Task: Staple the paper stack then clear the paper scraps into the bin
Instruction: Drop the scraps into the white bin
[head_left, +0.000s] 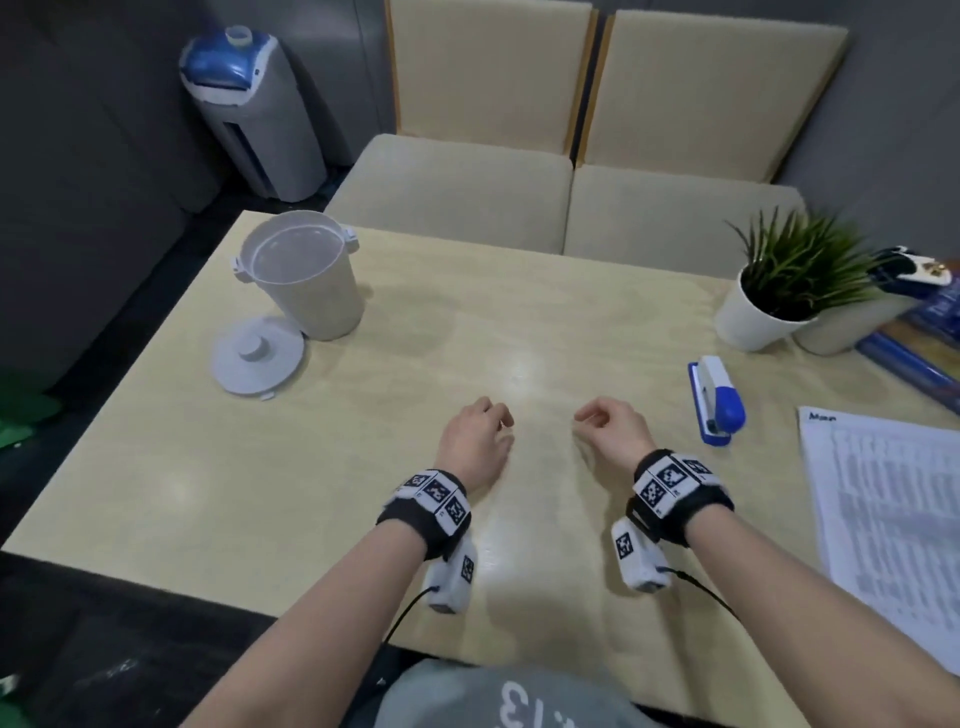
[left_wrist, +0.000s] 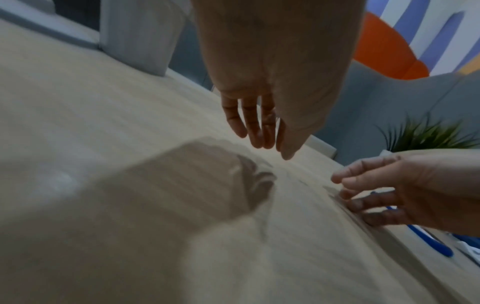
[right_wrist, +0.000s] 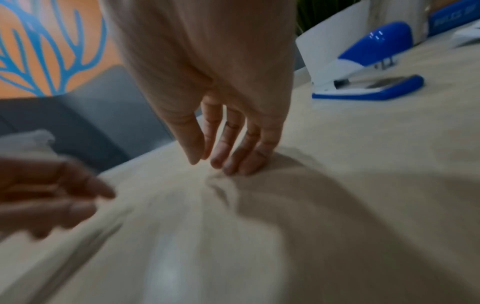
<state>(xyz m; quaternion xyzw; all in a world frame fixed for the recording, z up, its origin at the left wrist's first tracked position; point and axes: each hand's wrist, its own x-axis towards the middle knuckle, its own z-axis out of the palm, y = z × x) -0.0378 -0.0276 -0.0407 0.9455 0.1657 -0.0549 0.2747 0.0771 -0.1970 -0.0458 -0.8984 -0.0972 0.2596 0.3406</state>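
Both hands hover side by side over the middle of the wooden table (head_left: 363, 467) and hold nothing. My left hand (head_left: 483, 431) has relaxed, loosely curled fingers (left_wrist: 259, 127) hanging just above the surface. The fingertips (right_wrist: 228, 164) of my right hand (head_left: 608, 423) touch the tabletop. A blue and white stapler (head_left: 717, 397) lies to the right of my right hand, also seen in the right wrist view (right_wrist: 369, 67). The printed paper stack (head_left: 893, 519) lies at the right edge. The white bin (head_left: 298, 275) stands uncovered at the far left. No scraps show in any view.
The bin's round lid (head_left: 257, 358) lies flat in front of the bin. A potted plant (head_left: 763, 312) and blue books (head_left: 914, 358) occupy the far right corner. Two cushioned chairs (head_left: 519, 197) stand behind the table, and a water dispenser (head_left: 249, 104) is on the floor.
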